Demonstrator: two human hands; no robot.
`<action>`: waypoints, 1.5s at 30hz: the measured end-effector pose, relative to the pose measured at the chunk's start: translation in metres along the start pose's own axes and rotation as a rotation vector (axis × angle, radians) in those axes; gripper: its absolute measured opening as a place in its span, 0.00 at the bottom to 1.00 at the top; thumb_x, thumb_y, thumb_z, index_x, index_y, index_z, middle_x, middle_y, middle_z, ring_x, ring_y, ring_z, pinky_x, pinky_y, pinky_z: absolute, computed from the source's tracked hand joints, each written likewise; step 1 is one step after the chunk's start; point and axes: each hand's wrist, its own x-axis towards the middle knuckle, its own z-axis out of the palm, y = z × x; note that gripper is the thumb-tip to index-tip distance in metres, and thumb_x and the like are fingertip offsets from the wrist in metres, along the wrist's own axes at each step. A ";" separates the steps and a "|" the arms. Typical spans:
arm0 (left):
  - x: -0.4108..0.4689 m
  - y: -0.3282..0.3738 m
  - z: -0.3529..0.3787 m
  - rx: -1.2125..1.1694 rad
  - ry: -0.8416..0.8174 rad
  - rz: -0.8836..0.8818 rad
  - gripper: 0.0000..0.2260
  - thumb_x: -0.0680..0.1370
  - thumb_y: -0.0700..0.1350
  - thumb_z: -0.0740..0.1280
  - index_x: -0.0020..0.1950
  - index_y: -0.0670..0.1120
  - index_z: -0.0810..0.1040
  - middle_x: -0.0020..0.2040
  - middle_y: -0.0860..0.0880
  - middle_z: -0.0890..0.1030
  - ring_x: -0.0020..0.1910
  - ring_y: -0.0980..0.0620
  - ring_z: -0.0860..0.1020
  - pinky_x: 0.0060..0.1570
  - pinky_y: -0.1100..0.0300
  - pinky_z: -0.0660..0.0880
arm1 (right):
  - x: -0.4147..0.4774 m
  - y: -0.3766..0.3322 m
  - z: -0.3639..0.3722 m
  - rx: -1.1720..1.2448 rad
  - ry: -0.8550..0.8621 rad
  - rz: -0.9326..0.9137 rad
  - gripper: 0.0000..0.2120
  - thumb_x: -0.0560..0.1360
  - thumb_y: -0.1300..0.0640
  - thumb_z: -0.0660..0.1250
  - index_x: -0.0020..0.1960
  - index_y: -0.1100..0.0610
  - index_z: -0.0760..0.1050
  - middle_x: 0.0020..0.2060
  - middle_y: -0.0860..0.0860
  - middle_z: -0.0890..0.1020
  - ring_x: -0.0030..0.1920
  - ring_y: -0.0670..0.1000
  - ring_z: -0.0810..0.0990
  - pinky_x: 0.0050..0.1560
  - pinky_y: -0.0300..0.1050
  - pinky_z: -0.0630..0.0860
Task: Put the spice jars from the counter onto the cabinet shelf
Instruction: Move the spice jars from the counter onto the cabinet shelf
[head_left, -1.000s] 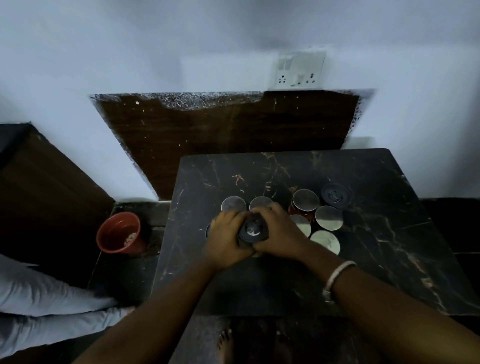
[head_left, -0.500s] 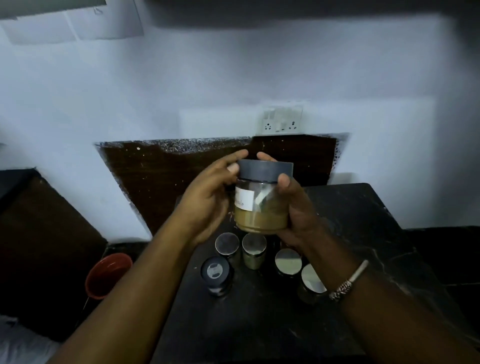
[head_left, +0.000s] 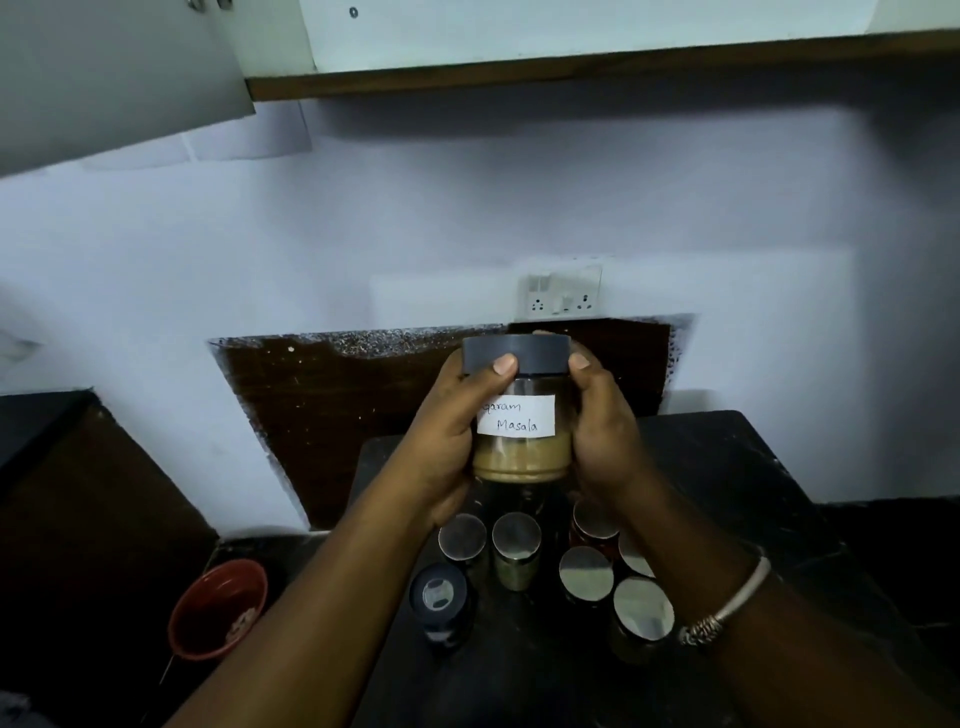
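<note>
Dark counter, jar between both hands

Held jar: glass garam masala jar, upright in the air above the desk — tan powder fills its lower part, and a white handwritten label faces the camera.
Lid: dark grey lid, sitting level on the jar.
Left grip: curled round the jar's left side, thumb tip on the lid's rim.
Right grip: curled round the right side, with a metal bangle on the wrist.
Desk: black marble, carrying a cluster of silver-lidded jars below the hands and a dark-lidded jar just left of them.
Above: cabinet shelf with a wooden edge; open cabinet door at top left.
Wall: socket plate behind the jar, above a dark wooden panel.
Lower left: red pot — beside the desk.
</note>
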 end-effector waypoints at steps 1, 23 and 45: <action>0.001 0.005 0.003 0.021 0.012 0.008 0.26 0.75 0.50 0.71 0.70 0.42 0.73 0.59 0.38 0.82 0.55 0.41 0.83 0.52 0.44 0.81 | 0.002 -0.005 0.001 -0.028 0.005 -0.035 0.19 0.79 0.48 0.54 0.62 0.50 0.78 0.56 0.54 0.85 0.58 0.53 0.83 0.57 0.51 0.80; 0.204 0.337 -0.011 0.421 0.390 0.537 0.13 0.79 0.51 0.71 0.58 0.45 0.79 0.51 0.49 0.85 0.41 0.56 0.84 0.30 0.63 0.76 | 0.289 -0.271 0.150 -0.523 -0.313 -0.338 0.06 0.78 0.53 0.71 0.52 0.49 0.76 0.52 0.48 0.83 0.55 0.53 0.81 0.50 0.49 0.77; 0.354 0.316 -0.125 0.072 0.595 0.071 0.14 0.84 0.37 0.53 0.52 0.39 0.79 0.58 0.39 0.81 0.63 0.40 0.79 0.66 0.48 0.70 | 0.479 -0.149 0.256 -1.042 -0.117 -0.279 0.15 0.78 0.63 0.65 0.64 0.64 0.77 0.60 0.62 0.83 0.61 0.62 0.82 0.60 0.51 0.78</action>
